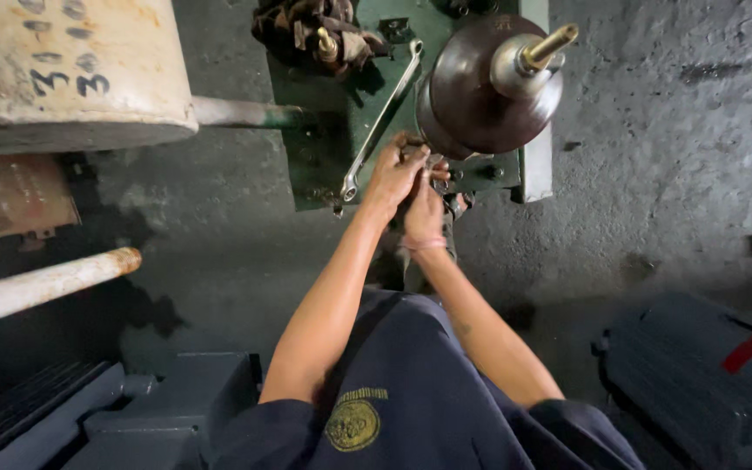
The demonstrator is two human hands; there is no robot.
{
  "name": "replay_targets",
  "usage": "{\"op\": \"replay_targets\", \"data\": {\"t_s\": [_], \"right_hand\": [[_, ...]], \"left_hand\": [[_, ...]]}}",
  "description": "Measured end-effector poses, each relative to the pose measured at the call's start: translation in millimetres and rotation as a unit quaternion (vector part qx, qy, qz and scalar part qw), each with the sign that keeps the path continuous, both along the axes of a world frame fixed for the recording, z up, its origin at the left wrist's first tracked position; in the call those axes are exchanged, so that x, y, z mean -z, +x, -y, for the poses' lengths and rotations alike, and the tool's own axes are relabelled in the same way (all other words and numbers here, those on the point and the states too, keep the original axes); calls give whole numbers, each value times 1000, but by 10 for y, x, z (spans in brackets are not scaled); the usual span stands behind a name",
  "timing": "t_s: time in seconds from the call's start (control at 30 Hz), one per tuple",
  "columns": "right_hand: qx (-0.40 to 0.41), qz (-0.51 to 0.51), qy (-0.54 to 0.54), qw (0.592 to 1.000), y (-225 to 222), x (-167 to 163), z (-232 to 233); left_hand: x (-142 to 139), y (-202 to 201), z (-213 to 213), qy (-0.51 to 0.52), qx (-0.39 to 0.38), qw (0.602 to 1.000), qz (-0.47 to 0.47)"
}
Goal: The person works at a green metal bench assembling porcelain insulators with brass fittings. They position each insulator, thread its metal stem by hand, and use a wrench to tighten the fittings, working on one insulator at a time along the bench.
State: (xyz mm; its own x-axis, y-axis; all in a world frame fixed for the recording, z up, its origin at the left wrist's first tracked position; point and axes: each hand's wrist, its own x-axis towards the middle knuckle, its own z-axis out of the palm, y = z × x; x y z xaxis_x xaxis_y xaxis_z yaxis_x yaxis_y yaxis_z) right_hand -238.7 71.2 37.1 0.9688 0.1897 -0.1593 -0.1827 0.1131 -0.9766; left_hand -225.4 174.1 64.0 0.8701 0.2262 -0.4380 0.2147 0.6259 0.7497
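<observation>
Dark, grimy concrete floor (654, 157) with a green metal plate (324, 148) at the far centre. A long spanner (380, 122) lies on it. Just right, the left hand (393, 174) and right hand (424, 209) are clenched together at the base of a brown ribbed insulator (472, 96); what they grip is hidden.

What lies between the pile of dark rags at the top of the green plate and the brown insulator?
In the head view, a long silver wrench lies slanted on the green plate, between the rags and the brown insulator.
</observation>
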Motion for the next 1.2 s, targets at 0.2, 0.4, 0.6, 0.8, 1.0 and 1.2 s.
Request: {"op": "replay_targets", "data": {"t_s": [0.2,0.4,0.6,0.8,1.0,1.2], "right_hand": [[-276,29,-308,910,604,-319,1111],[-68,-106,-81,989,-201,240,270],[-287,221,-532,766,382,-80,408],[-238,177,-402,866,603,-74,1045],[-5,-63,-25,998,-324,21,-96],[-313,222,-435,815,606,-266,860]], "left_hand": [[9,-16,96,247,-37,968,-6],[55,2,38,24,-22,999,-17],[93,7,4,167,-14,986,-1],[91,7,57,145,-23,987,-63],[175,-13,-22,151,2,989,-1],[137,-103,-15,151,-23,988,-1]]}}
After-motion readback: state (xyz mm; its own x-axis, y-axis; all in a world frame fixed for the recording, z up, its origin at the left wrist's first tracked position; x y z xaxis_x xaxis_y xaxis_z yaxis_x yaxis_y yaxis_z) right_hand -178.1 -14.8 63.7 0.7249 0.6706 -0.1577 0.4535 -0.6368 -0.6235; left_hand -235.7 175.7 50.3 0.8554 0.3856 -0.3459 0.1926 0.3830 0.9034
